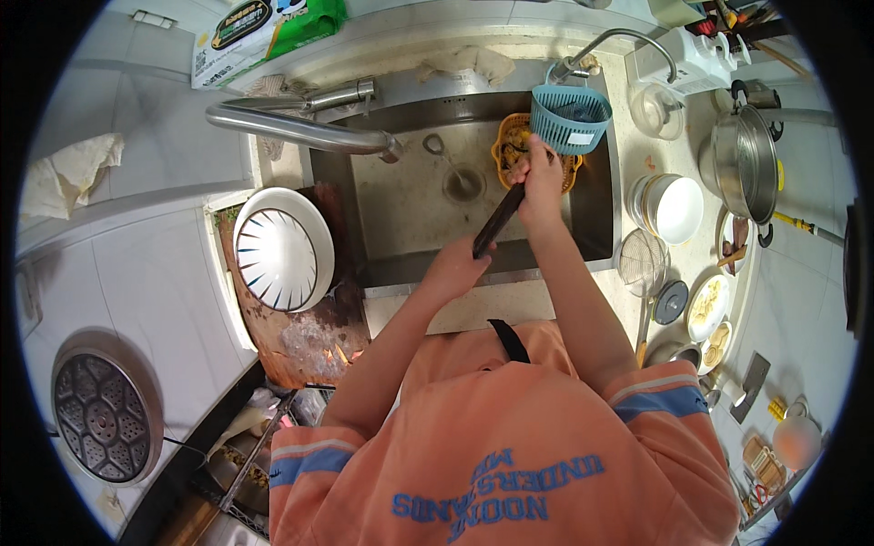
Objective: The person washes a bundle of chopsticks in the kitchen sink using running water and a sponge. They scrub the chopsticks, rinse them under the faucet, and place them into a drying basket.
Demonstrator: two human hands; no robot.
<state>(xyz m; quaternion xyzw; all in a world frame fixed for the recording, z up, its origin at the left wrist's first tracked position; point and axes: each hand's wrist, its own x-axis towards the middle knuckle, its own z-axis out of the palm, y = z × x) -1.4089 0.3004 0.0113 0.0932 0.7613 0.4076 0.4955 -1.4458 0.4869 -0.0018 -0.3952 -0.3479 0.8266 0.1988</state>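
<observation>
Both my hands grip one long, dark object, perhaps a handle or a slim vegetable (500,220), held slantwise over the sink (410,205). My left hand (456,267) is closed round its lower end, and my right hand (536,170) is at its upper end. Just beyond my right hand hangs a blue slotted plastic basket (568,121) with dark contents. Partly behind that basket, an orange plastic strainer (503,164) holds food scraps in the sink. A metal utensil (437,146) lies by the drain (465,184).
A large steel faucet (293,130) reaches over the sink from the left. White bowls (280,252) rest on a wooden board (307,355) at left. On the right counter stand stacked bowls (674,210), a wire skimmer (642,263), a black lid (670,302), food plates (708,308) and a steel pot (744,164).
</observation>
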